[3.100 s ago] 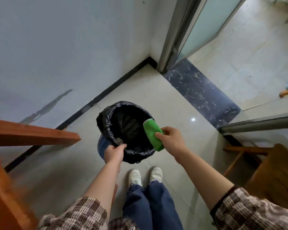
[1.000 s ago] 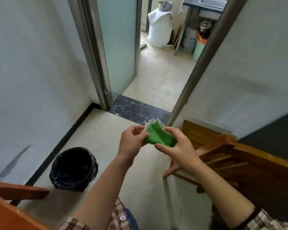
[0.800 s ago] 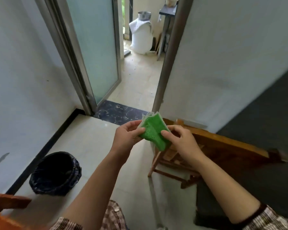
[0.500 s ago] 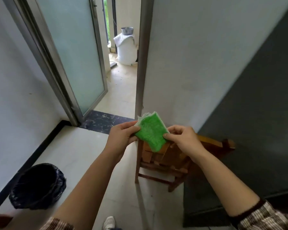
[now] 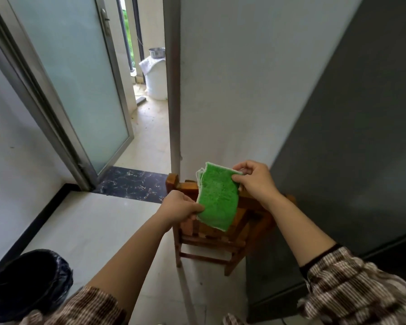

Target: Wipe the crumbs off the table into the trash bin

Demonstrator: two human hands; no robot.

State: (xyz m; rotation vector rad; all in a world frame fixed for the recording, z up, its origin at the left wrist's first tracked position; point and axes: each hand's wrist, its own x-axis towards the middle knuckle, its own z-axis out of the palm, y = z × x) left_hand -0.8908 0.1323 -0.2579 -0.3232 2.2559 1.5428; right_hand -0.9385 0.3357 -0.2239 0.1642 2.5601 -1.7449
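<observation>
— Where is the cloth?
— A green cloth (image 5: 217, 198) hangs in the air in front of a wooden chair (image 5: 211, 240), right hand (image 5: 256, 181) pinching its top corner, left hand (image 5: 181, 208) gripping its lower edge.
— And the bin?
— The black-lined trash bin (image 5: 26, 285) stands on the floor at lower left, well apart, near an open glass door (image 5: 70, 73).

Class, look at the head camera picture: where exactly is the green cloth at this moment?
The green cloth hangs mid-frame, pinched between the left hand at its lower edge and the right hand at its top corner, in front of the wooden chair.
</observation>
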